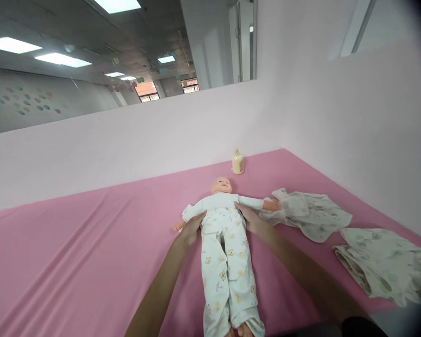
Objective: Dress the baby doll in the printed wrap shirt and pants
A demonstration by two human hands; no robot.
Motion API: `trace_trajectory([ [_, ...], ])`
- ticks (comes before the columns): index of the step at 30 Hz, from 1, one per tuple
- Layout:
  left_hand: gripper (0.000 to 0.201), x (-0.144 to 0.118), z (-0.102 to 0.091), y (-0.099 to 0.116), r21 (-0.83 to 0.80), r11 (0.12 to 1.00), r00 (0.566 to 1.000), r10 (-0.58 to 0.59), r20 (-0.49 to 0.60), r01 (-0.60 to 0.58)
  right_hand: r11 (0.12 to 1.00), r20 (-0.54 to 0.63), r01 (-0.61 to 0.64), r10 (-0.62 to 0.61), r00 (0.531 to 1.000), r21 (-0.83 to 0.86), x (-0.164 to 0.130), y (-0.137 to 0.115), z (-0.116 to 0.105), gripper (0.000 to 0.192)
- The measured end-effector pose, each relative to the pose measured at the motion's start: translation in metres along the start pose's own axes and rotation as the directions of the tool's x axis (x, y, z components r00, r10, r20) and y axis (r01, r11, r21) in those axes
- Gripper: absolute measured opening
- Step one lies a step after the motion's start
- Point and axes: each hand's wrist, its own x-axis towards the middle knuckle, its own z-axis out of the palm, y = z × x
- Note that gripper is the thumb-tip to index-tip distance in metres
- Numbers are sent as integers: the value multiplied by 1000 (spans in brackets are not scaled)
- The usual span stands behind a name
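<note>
Forearms run off-frame below; left hand and right hand flank the baby doll at its waist, fingers partly hidden, so I cannot tell their grip.

A pink cloth covered the broad, flat surface, with long creases slanting across its left part and its far edges meeting at a corner. A doll lay face up on it, head toward the far edge, arms spread, in a white top and bear-print trousers. Just beyond the head stood a cream-coloured bottle, upright (its label was too small to read). To the right, a pale printed garment lay loosely spread, the doll's outstretched hand overlapping its near end. A second, bunched piece of printed clothing lay just beside it, close to the right edge.
</note>
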Motion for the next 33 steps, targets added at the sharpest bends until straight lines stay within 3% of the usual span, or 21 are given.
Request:
trace_trajectory([
  [3, 66, 8, 15, -6, -111, 994, 998, -12, 57, 19, 1000, 48, -28, 28, 998, 2, 9, 7, 4, 30],
  [8, 73, 6, 25, 0, -40, 999, 996, 20, 86, -17, 999, 121, -34, 36, 992, -23, 6, 9, 2, 37],
  [12, 75, 2, 23, -1, -8, 998, 996, 69, 57, -69, 999, 176, -48, 48, 983, 0, -3, 6, 4, 31],
  [17, 74, 5, 20, -7, 11, 994, 993, 109, 39, -110, 995, 249, 92, -96, 964, 27, -14, 1, 8, 25],
  [23, 64, 2, 13, -7, -89, 991, 990, 108, 93, -99, 993, 227, 112, -118, 967, 40, -19, -6, 2, 29],
  [24, 61, 0, 7, -10, -79, 990, 992, 119, 47, -115, 991, 215, 132, -137, 967, 36, -20, -9, 1, 30],
  [26, 53, -2, -9, -19, 29, 988, 976, 153, -153, -150, 984, 177, 177, -176, 968, 11, -22, -13, 0, 32],
  [27, 50, -3, -18, -23, 123, 980, 941, 186, -284, -156, 980, 154, 201, -197, 968, -8, -23, -16, 0, 33],
  [29, 52, -1, -35, -29, 332, 937, 823, 272, -499, -109, 970, 116, 239, -233, 966, -42, -24, -19, -1, 33],
  [31, 64, 4, -47, -29, 462, 887, 759, 309, -574, -11, 966, 103, 252, -246, 964, -49, -25, -21, -2, 33],
  [33, 73, 12, -51, -22, 469, 880, 795, 235, -559, 70, 966, 104, 254, -248, 963, -48, -26, -23, -2, 32],
])
